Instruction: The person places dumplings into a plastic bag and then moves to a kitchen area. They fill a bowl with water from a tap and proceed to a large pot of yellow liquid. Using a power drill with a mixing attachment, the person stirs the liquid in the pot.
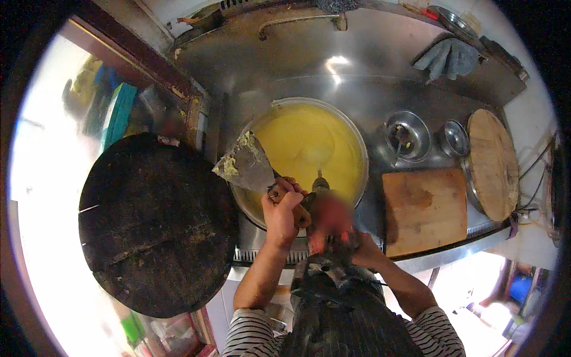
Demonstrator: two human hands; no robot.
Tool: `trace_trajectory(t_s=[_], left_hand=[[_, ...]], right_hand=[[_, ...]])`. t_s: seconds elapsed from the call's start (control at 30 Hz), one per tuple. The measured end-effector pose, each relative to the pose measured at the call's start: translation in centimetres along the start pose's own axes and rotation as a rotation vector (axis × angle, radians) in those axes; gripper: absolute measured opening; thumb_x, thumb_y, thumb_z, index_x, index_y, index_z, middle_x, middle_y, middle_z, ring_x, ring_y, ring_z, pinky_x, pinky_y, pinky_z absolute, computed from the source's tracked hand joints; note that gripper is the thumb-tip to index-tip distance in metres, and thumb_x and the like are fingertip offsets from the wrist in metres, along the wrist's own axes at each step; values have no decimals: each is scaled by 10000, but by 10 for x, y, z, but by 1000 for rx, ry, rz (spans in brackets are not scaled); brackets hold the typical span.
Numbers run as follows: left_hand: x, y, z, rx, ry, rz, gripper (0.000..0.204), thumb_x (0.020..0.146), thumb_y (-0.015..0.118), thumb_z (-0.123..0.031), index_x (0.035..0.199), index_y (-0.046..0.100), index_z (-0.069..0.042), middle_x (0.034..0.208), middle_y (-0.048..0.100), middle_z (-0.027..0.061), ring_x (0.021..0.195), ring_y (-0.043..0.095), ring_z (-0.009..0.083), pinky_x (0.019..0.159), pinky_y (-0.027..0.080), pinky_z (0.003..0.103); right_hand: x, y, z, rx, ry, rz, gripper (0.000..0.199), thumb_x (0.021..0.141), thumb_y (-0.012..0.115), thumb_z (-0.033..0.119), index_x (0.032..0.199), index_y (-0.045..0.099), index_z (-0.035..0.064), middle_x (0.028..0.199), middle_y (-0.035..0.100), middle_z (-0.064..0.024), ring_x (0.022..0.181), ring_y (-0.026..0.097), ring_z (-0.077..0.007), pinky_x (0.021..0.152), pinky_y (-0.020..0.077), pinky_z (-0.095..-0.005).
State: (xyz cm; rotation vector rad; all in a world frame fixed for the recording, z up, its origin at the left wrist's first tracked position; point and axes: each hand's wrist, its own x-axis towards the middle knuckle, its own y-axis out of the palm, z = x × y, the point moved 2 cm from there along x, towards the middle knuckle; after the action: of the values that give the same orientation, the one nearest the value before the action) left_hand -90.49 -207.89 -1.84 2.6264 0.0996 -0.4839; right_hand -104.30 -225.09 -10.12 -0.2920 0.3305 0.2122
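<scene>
My left hand (282,213) is closed round the wooden handle of a metal scraper (242,169). Yellow paste clings to its broad triangular blade, tilted over the left rim of a large round pot (364,156). Yellow, batter-like liquid (309,134) fills much of the pot. A power drill (321,184), dark with red parts, points into the pot, its chuck toward the liquid; its body is partly blurred. My right hand (367,252) grips the drill's rear, with most of the fingers hidden behind it. A black garment or cover (339,309) blocks the view below.
A big dark round board (157,226) stands left of the pot. On the right lie a wooden cutting board (426,207), two metal bowls (408,135) and a round wooden lid (493,163). A faucet (300,19) and grey cloth (449,58) are at the back.
</scene>
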Motion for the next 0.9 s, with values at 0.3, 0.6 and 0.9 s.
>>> trace_trajectory(t_s=[0.3, 0.6, 0.9], left_hand=[[-49, -1, -41, 74, -97, -27, 134, 696, 555, -21, 818, 501, -28, 813, 534, 68, 746, 576, 211, 629, 461, 318], [-6, -41, -76, -36, 22, 2, 131, 779, 565, -115, 865, 498, -43, 780, 573, 116, 520, 547, 181, 363, 339, 292], [-23, -182, 46, 901, 135, -112, 385, 873, 520, -228, 1152, 413, 15, 774, 602, 164, 726, 581, 340, 655, 458, 426]], right_hand=[[-47, 17, 46, 0, 180, 222, 594, 684, 709, 189, 1194, 462, 10, 1150, 566, -131, 1055, 545, -233, 925, 419, -359], [-42, 19, 71, 615, 255, 449, 182, 634, 560, -3, 814, 562, 16, 768, 570, -98, 712, 546, -177, 640, 450, -287], [-2, -2, 90, 1098, 332, 371, 383, 569, 537, -16, 940, 474, 52, 741, 481, -60, 558, 461, -184, 512, 413, -304]])
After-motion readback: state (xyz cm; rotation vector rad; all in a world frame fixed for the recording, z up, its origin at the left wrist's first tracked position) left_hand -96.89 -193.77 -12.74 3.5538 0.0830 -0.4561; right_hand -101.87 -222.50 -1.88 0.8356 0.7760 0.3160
